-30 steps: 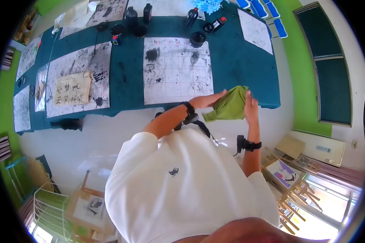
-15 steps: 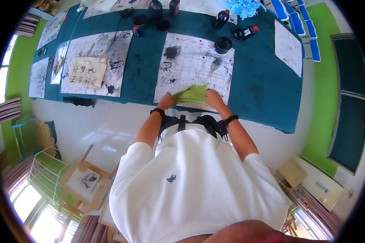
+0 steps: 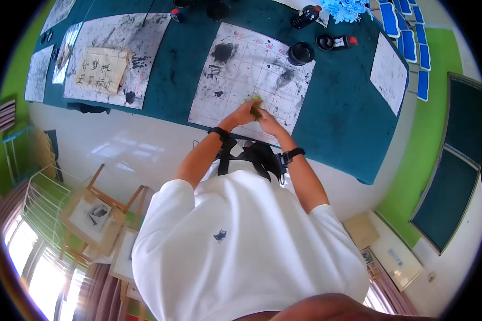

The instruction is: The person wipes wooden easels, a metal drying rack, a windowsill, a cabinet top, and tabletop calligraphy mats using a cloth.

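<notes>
Over the near part of a gridded, ink-stained white sheet [image 3: 241, 75], my two hands are close together. Between them is a bunched green cloth [image 3: 256, 112], mostly hidden by the fingers. My left hand [image 3: 243, 114] is closed round it from the left. From the right and slightly nearer to me, my right hand [image 3: 270, 124] presses in, its fingers closed on the same cloth. A round black dish [image 3: 301, 53] sits on the sheet's far right corner, apart from both hands.
The table has a dark green cover [image 3: 334, 107]. Beyond the dish stand an ink bottle [image 3: 305, 17], a lying bottle [image 3: 344, 42] and blue flowers [image 3: 345, 9]. On the left, a lettered beige paper [image 3: 100, 70] lies on another stained sheet. A wooden easel [image 3: 99, 214] stands behind left.
The green cloth was stretched out between my separated hands; now it is bunched up, and the hands have come together over the sheet. The view has shifted slightly.
</notes>
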Motion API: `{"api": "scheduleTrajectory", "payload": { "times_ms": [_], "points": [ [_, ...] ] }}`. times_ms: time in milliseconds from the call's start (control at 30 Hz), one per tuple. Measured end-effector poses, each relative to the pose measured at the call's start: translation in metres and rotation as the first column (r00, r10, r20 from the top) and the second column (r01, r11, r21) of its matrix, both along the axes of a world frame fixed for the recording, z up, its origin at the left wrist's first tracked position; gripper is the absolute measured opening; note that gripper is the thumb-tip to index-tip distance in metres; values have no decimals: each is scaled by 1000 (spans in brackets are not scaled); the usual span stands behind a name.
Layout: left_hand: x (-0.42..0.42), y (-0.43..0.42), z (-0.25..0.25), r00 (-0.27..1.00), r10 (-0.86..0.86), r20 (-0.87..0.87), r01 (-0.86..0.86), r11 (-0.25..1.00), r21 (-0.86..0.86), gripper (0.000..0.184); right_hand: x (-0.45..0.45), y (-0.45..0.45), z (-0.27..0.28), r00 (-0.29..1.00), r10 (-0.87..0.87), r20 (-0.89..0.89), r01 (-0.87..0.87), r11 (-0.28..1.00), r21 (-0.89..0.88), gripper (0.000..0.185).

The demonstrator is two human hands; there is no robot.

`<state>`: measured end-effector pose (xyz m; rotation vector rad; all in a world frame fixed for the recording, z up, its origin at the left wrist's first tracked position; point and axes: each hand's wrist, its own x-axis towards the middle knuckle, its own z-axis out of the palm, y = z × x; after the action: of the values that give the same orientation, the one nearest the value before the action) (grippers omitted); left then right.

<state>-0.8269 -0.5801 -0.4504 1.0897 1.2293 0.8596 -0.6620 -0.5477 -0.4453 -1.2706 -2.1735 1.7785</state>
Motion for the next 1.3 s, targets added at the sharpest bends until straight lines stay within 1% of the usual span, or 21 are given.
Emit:
{"api": "scheduleTrajectory", "payload": {
  "times_ms": [33,67,133,200,267,400,433,467,500,533,567,600,633,700,833,967,1033,1067,1167,1233,1300],
  "points": [
    [-3,-4,-5,994,5,-107,10,990,142,56,-12,-6,6,982,-152,-109,144,986,-79,55],
    [-10,-9,-10,995,7,-102,7,990,141,56,-16,-7,15,995,-96,-6,91,964,-251,61],
    [-25,-27,-47,912,109,-396,78,901,427,52,-19,-21,-19,999,43,8,-41,982,-183,56],
    [-50,-48,-73,834,-83,-546,242,944,225,48,-16,-24,-23,982,185,44,-179,977,-118,52],
    [-77,-62,-94,810,-294,-506,311,949,-53,47,-19,-18,7,817,485,313,-425,872,-244,40],
    [-69,-61,-89,868,-219,-446,177,975,-136,46,-2,-21,43,904,267,335,-257,964,-73,32],
    [-53,-49,-111,838,-178,-515,352,898,263,49,18,-25,23,935,219,278,-199,975,-97,31],
    [-44,-34,-128,814,-102,-572,492,645,585,53,35,-28,-1,961,179,209,-155,980,-125,30],
    [-37,-28,-113,805,-149,-574,494,705,510,57,39,-30,13,930,186,317,-142,977,-157,32],
    [-24,-18,-124,862,-297,-411,471,768,433,57,60,-37,-7,953,165,253,-127,979,-158,33],
    [-14,-15,-123,830,-197,-521,452,785,423,58,60,-40,7,933,164,321,-124,982,-142,35],
    [-3,-7,-128,692,-370,-620,596,778,201,69,58,-42,21,866,196,459,-127,976,-178,37],
    [-9,-8,-89,631,-400,-664,575,816,55,80,68,-47,10,921,109,375,-14,969,-246,38],
    [-17,-10,-65,554,-371,-745,572,820,16,84,69,-54,12,926,69,370,31,966,-257,38],
    [-30,-13,-55,457,-315,-832,540,841,-21,51,56,-55,5,932,102,347,-14,969,-246,38],
    [-60,-25,-55,569,-261,-780,492,868,68,26,22,-58,-19,911,134,390,-46,973,-227,50],
    [-77,-33,-57,632,-245,-735,410,911,49,28,-5,-53,-26,971,75,228,-42,988,-147,62],
    [-88,-43,-56,619,-239,-748,394,918,33,28,-16,-45,-28,954,148,262,-72,958,-277,71],
    [-123,-70,-47,697,-253,-671,266,960,-86,37,-49,-47,-66,967,234,97,-208,952,-226,70],
    [-137,-94,-50,748,-263,-609,205,965,-165,55,-80,-45,-64,972,227,56,-195,919,-342,67],
    [-139,-109,-51,771,-183,-610,165,983,-86,59,-92,-43,-71,927,342,153,-289,913,-289,64]
  ]
}}
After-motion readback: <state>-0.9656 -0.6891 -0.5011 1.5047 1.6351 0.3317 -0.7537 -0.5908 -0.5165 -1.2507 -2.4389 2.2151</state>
